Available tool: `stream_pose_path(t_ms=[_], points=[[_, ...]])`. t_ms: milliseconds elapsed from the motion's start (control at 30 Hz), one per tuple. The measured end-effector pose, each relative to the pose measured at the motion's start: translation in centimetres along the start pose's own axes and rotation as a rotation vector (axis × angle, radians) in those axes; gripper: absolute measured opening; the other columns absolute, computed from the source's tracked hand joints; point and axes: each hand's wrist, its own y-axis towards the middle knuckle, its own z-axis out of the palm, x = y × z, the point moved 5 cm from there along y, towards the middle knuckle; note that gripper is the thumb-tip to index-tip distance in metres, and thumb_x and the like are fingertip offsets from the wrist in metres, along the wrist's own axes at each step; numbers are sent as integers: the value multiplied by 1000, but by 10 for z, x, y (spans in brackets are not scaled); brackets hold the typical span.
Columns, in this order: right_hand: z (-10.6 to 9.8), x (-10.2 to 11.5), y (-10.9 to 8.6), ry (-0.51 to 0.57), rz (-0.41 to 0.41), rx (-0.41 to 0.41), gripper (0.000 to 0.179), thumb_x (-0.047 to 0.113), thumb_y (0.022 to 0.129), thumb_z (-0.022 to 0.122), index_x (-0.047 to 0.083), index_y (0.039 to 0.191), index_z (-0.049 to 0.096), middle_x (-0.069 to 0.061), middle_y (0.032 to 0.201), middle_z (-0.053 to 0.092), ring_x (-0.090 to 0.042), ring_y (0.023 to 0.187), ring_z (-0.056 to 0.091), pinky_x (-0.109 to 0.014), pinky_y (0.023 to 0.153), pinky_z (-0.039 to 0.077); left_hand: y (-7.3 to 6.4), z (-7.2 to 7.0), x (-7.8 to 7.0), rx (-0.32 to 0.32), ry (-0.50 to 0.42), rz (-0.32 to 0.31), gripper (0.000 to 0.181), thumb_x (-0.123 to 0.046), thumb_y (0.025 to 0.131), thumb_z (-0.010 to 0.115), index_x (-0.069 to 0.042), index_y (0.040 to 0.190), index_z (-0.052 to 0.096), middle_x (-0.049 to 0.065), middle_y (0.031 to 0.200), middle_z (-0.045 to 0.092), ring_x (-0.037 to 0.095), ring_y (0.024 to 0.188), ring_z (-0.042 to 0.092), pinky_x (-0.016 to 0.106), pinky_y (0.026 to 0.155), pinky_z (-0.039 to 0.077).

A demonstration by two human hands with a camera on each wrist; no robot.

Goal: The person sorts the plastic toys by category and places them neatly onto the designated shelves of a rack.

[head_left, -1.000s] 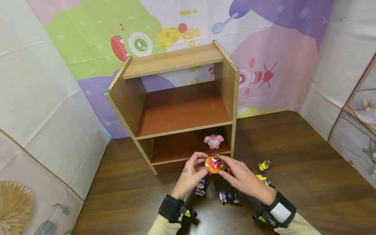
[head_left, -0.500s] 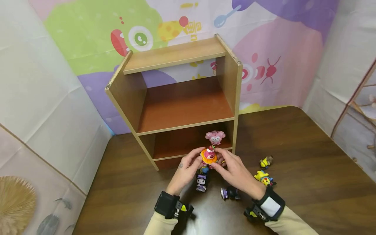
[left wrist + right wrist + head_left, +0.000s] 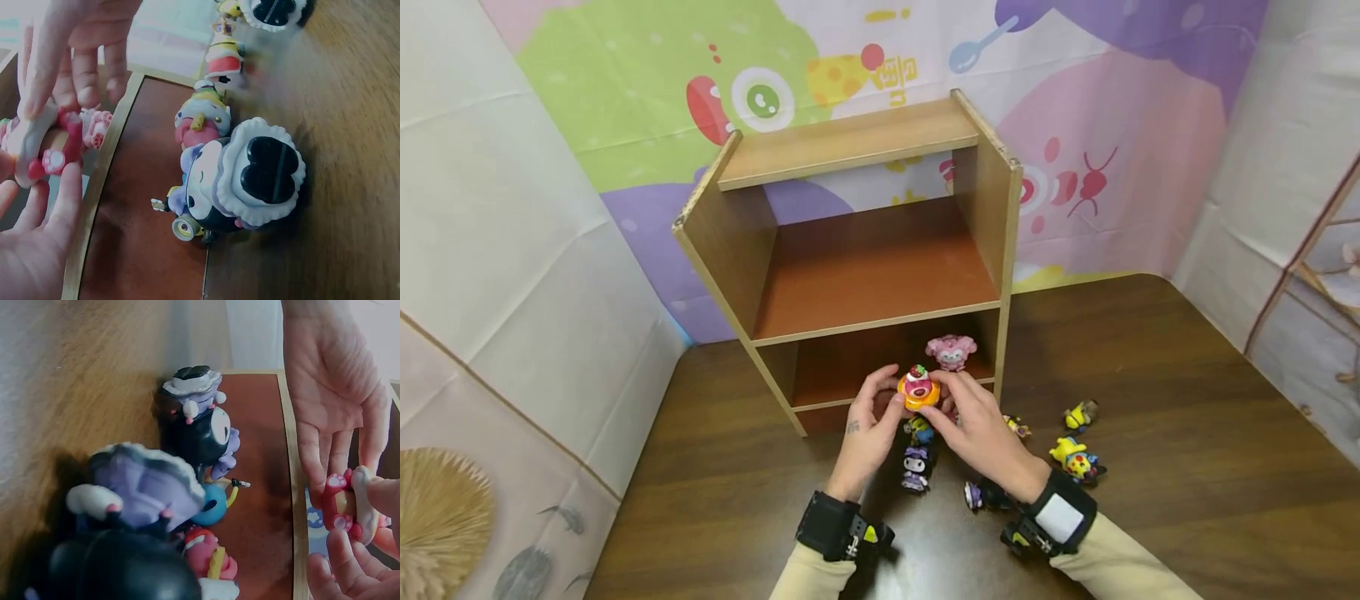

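Both hands hold a small pink toy figurine [image 3: 917,390] with an orange ring round it and a strawberry on white cream on top. My left hand [image 3: 867,429] has its thumb and fingertips at the left side. From the right, the right hand [image 3: 977,425] pinches it between thumb and fingers. In the left wrist view, the underside of the pink figurine [image 3: 55,159] shows its little feet and a tan patch. Below the hands, a blue-and-yellow figurine [image 3: 919,430] and a purple-and-black one [image 3: 915,469] are on the table.
A wooden shelf unit [image 3: 876,321] stands behind the hands, with a pink big-eared figurine [image 3: 951,353] on its lower shelf. Right of the hands lie two yellow figurines, one with a red face [image 3: 1078,460]. A dark figurine [image 3: 988,495] lies by the right wrist.
Both hands have carried the pink figurine a little left and slightly up in the view. It has turned so its face shows more plainly. The head view has also shifted slightly.
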Motion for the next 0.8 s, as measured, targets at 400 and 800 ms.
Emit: stream_pose_path(t_ms=[400,800], points=[[13,1,18,-21,49,38,46,15,91,78,-2,128,57,-10,101,62,-17,78,63,-27,67,56,5,-15,-3,-104,241,10,40,-17,96,72,-7,133,64,12,124,66,29,110,69,24,85,57],[28,-1,29,-63,49,29,41,14,93,76,-4,126,58,-14,100,63,-24,81,64,-31,68,54,12,-26,-1,-176,445,109,38,-18,94,74,0,127,67,16,119,69,29,107,67,47,87,56]])
